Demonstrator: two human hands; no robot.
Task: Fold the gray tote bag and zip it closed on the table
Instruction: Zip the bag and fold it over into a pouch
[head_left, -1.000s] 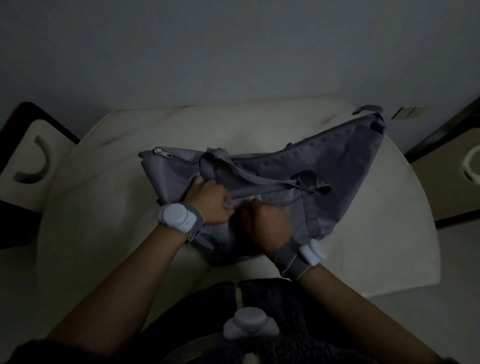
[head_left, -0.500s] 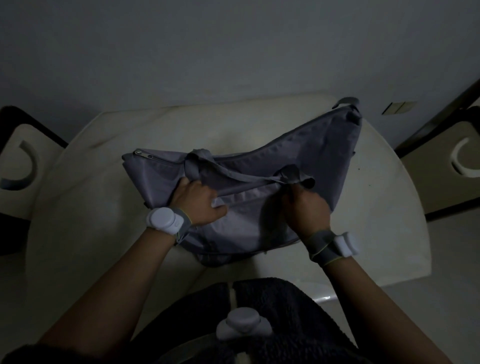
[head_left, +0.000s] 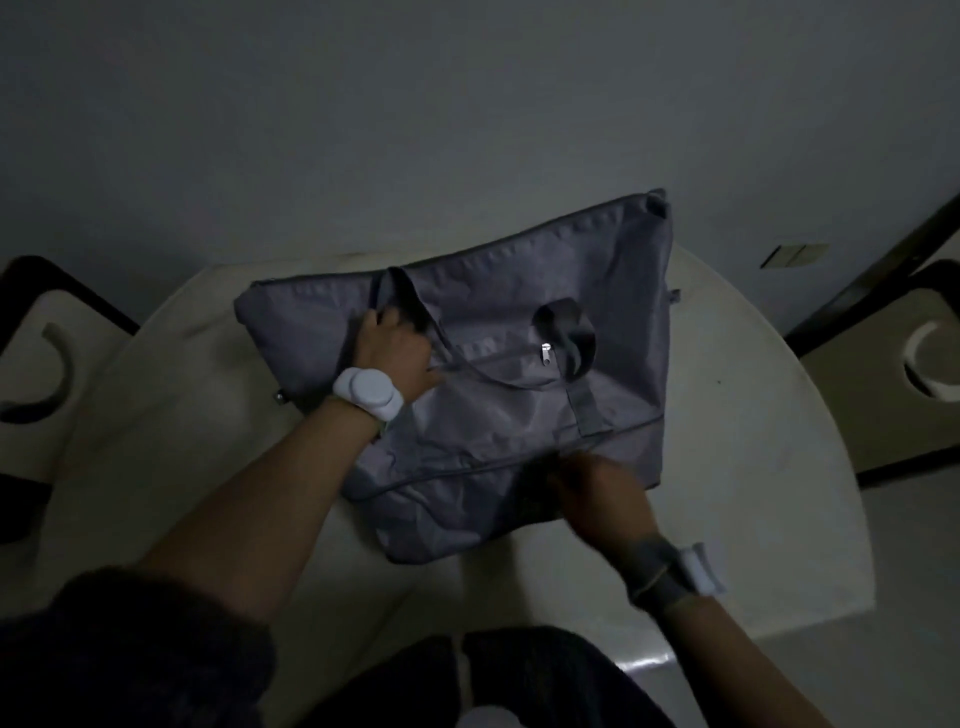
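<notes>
Under both hands, gray tote bag (head_left: 519, 395) lies spread on round white table (head_left: 753, 467), dim room. Left hand (head_left: 397, 348) closed around bag strap (head_left: 395, 296); right hand (head_left: 597, 493) blurred at bag's near edge, grip unclear.

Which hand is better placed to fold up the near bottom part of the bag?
Probably the right hand: it is at the gray tote bag's near bottom edge, while the left hand is by the far strap.

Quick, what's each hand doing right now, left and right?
Left hand: closed on the strap of the gray fabric tote bag.
Right hand: at the bag's near edge, blurred; grip cannot be told.
</notes>
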